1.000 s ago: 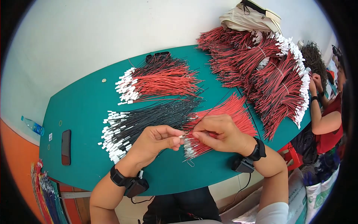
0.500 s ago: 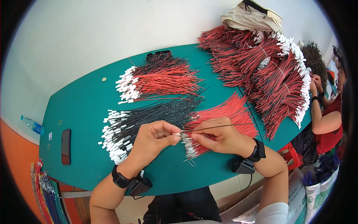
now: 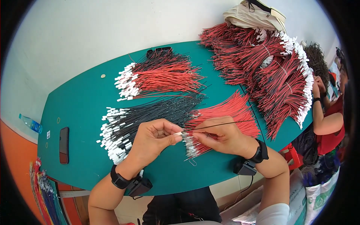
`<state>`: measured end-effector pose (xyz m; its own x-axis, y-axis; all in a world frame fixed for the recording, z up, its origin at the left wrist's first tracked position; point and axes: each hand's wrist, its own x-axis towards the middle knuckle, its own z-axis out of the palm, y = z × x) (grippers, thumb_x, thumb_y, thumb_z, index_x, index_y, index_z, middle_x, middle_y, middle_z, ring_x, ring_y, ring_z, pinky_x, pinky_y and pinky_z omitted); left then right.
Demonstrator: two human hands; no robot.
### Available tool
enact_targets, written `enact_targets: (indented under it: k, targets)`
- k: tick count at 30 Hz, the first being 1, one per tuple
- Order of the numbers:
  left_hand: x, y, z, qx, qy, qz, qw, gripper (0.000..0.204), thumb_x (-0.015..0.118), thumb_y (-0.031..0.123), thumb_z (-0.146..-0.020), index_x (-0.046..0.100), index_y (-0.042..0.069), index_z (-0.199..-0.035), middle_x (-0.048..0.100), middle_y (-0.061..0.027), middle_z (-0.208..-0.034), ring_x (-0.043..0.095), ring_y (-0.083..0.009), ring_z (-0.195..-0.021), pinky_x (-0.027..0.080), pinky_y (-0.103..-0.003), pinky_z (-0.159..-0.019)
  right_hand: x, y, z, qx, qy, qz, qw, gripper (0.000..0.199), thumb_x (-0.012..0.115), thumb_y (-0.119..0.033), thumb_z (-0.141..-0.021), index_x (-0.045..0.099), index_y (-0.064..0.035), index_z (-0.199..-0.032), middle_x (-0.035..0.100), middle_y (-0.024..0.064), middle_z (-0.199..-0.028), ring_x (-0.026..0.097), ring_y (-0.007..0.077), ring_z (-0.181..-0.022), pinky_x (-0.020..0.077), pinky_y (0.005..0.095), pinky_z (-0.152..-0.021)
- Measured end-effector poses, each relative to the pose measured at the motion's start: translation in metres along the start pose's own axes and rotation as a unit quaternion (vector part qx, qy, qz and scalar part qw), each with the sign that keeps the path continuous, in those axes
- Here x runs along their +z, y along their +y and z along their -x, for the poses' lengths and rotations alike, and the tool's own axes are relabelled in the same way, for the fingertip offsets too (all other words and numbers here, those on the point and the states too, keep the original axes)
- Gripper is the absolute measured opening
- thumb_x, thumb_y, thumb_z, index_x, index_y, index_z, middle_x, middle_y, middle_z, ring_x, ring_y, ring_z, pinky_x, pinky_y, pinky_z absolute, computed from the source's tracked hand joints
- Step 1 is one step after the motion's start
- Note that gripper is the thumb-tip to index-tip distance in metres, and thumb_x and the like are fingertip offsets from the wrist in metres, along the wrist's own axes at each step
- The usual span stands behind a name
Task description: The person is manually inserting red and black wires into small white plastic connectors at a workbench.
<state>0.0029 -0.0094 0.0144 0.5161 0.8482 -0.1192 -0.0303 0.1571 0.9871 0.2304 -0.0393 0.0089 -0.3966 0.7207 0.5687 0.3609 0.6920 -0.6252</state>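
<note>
Between the thumb and index finger of my left hand (image 3: pixel 155 138) is a small white plastic connector (image 3: pixel 178 133). My right hand (image 3: pixel 221 135) is closed in a pinch just to its right, on a thin black wire (image 3: pixel 240 121) whose long end runs out over the knuckles to the right. Whether the wire sits inside the connector is too small to tell. Beneath my hands lie black wires (image 3: pixel 153 110) with white connectors at their left ends, and a fan of loose red wires (image 3: pixel 228 116) with silvery terminals (image 3: pixel 192 147) at their near-left ends.
Behind is a pile of red-and-black wires with white connectors (image 3: pixel 165 80). Larger tied bundles (image 3: pixel 255 63) fill the table's far right, a beige bag (image 3: pixel 253 18) on top. A phone (image 3: pixel 64 145) and a bottle (image 3: pixel 30 123) are at left. Another person's arm (image 3: pixel 324 120) is at right.
Both hands keep their pinch at nearly the same place. The black wire's free end has swung slightly upward, and the white connector shows more plainly at my left fingertips.
</note>
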Motion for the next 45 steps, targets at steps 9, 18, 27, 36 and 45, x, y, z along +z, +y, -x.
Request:
enact_targets:
  k: [9,18,27,36,45]
  targets:
    - [-0.001,-0.002,-0.001,0.017,-0.002,0.000,1.000,0.017,0.073,-0.001,-0.081,0.067,-0.003,-0.097,0.067,-0.0061,-0.085,0.062,-0.0102,-0.074,0.052,-0.023,-0.071,0.000,0.003,0.002,0.003,0.008,0.010,1.000,0.013,0.073,-0.003,-0.078,0.072,0.0007,-0.091,0.070,0.0134,-0.085,0.068,0.0275,-0.071,0.0548,0.0328,-0.060]
    - [-0.001,-0.004,-0.001,0.009,-0.003,-0.004,1.000,0.017,0.073,-0.001,-0.081,0.067,-0.003,-0.097,0.068,-0.0065,-0.086,0.063,-0.0098,-0.075,0.053,-0.023,-0.070,0.000,0.003,0.004,0.029,0.001,0.011,1.000,0.013,0.074,-0.003,-0.078,0.072,0.0008,-0.090,0.071,0.0140,-0.088,0.069,0.0272,-0.072,0.0555,0.0329,-0.061]
    - [0.001,-0.004,-0.001,0.019,-0.006,-0.025,1.000,0.014,0.072,-0.004,-0.082,0.068,-0.004,-0.096,0.069,-0.0082,-0.090,0.065,-0.0104,-0.081,0.054,-0.023,-0.074,0.000,0.007,0.003,-0.017,-0.012,0.029,0.999,0.015,0.073,-0.004,-0.078,0.069,0.0000,-0.092,0.069,0.0128,-0.085,0.067,0.0274,-0.070,0.0536,0.0341,-0.059]
    - [0.006,-0.003,0.004,0.033,-0.009,-0.053,0.998,0.014,0.070,-0.008,-0.081,0.068,-0.005,-0.095,0.069,-0.0098,-0.094,0.066,-0.0117,-0.089,0.055,-0.024,-0.079,0.004,-0.006,0.002,0.089,-0.047,-0.040,0.994,0.006,0.069,-0.007,-0.084,0.064,-0.0029,-0.085,0.063,0.0086,-0.070,0.059,0.0191,-0.057,0.0443,0.0317,-0.050]
    - [0.006,-0.007,0.006,0.087,0.003,-0.133,0.987,0.013,0.070,-0.007,-0.082,0.069,-0.006,-0.094,0.068,-0.0105,-0.094,0.066,-0.0123,-0.087,0.055,-0.023,-0.078,0.005,-0.007,0.003,0.142,-0.069,-0.073,0.985,0.006,0.068,-0.006,-0.085,0.066,-0.0016,-0.088,0.061,0.0046,-0.067,0.054,0.0103,-0.055,0.0403,0.0273,-0.048]
